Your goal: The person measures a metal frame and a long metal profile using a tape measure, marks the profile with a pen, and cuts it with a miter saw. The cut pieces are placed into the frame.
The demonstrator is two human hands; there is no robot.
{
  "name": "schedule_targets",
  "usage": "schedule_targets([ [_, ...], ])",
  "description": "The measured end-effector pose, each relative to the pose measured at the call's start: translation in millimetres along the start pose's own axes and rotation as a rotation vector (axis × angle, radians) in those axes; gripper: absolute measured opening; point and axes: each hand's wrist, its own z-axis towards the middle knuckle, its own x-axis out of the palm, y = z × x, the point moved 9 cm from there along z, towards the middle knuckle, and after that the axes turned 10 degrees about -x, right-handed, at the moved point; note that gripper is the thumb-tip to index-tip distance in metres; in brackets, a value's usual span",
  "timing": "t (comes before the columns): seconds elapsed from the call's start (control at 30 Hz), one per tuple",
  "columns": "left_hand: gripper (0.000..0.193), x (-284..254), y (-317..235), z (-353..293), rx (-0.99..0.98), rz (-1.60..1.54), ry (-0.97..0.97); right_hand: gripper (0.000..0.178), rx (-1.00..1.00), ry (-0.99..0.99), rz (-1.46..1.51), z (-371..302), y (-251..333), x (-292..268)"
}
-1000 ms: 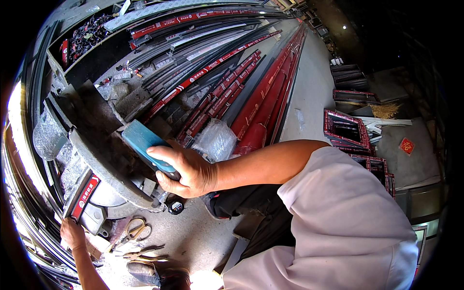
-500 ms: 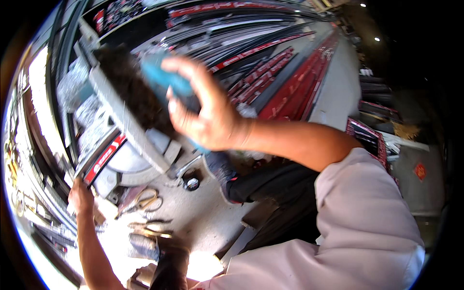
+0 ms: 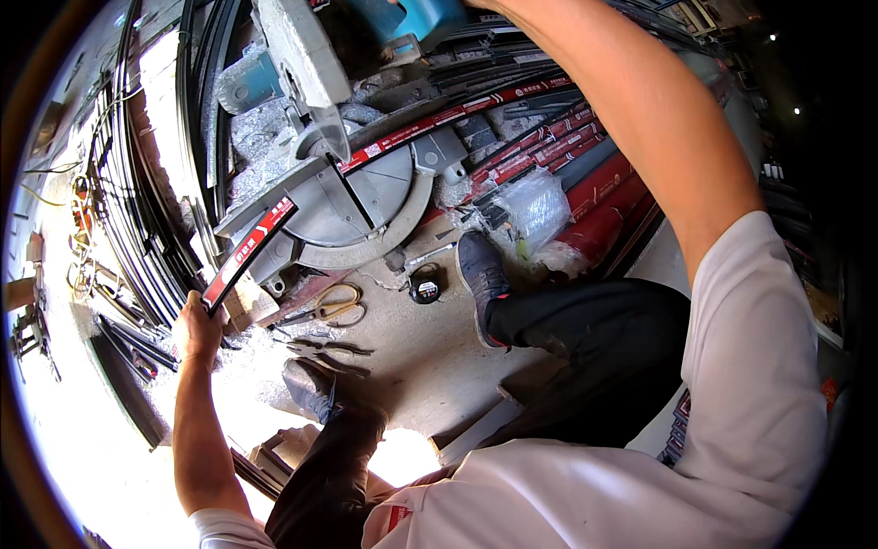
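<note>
Our right hand had risen with the saw handle; its grip was cut off from view. Our left hand stayed clenched on the red strip.

Right hand cut off above teal saw handle.

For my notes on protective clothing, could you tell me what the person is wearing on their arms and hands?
Both forearms are bare, with no gloves, watch or bands visible on the left hand. The right arm emerges from a short, loose, whitish sleeve; the left arm has a matching short sleeve. The right hand is cut off by the picture's top edge.
</note>
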Motion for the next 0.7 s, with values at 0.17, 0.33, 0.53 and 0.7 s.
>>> schedule_targets([
  [0.17,0.031,-30.3,29.6,-24.6,0.019,0.025,-0.028,0.041,0.07,0.043,0.006,44.4,-34.7,9.4],
  [0.33,0.03,-60.4,17.3,-50.2,0.107,0.008,-0.078,0.03,0.1,0.106,-0.175,58.4,-42.6,0.9],
  [0.53,0.031,-93.0,9.7,-85.4,0.139,-0.047,-0.131,0.043,0.162,-0.012,-0.138,23.9,-11.4,0.3],
  [0.7,0.032,-111.2,-0.8,-114.1,0.135,-0.141,-0.139,0.05,0.239,-0.033,-0.078,2.6,20.4,10.0],
])
